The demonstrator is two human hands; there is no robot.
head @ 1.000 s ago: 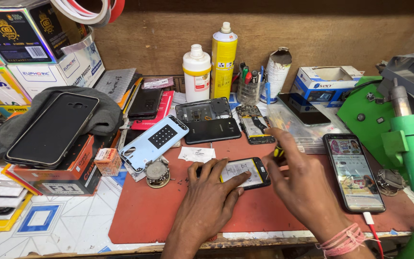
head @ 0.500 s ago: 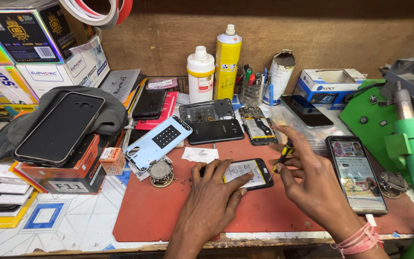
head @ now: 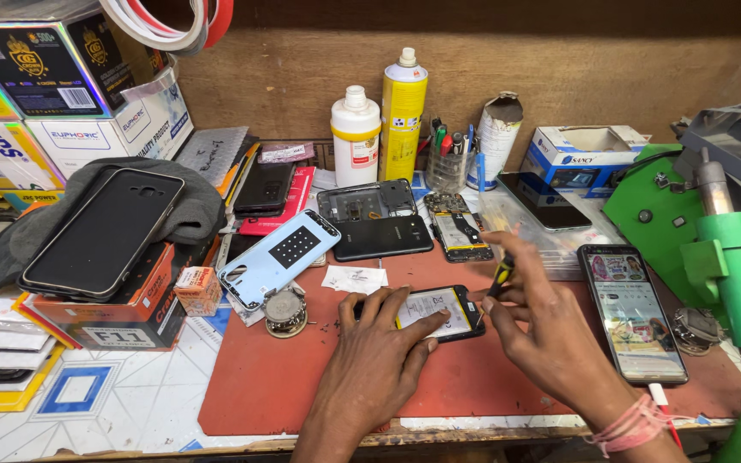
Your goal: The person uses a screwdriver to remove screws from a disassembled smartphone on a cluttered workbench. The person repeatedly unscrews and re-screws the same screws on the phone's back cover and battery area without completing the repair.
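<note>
Phone (head: 436,310), opened, flat and rectangular, glossy black rim, lies mid red rubber mat (head: 268,386) near the bench's front edge. Left hand (head: 379,356) presses it, fingers spread. Right hand (head: 551,330) pinches a slim screwdriver (head: 498,279) at its corner.

place: phone repair workshop | evidence: an opened phone (head: 439,310) is laid on a red mat (head: 285,386) under the grips | dismantled phone frames (head: 369,204) and a bare circuit board (head: 452,225) are seen beyond them | spray can (head: 403,116), tool cup (head: 448,163) and stacked boxes (head: 87,94) are kept on the surface
</note>
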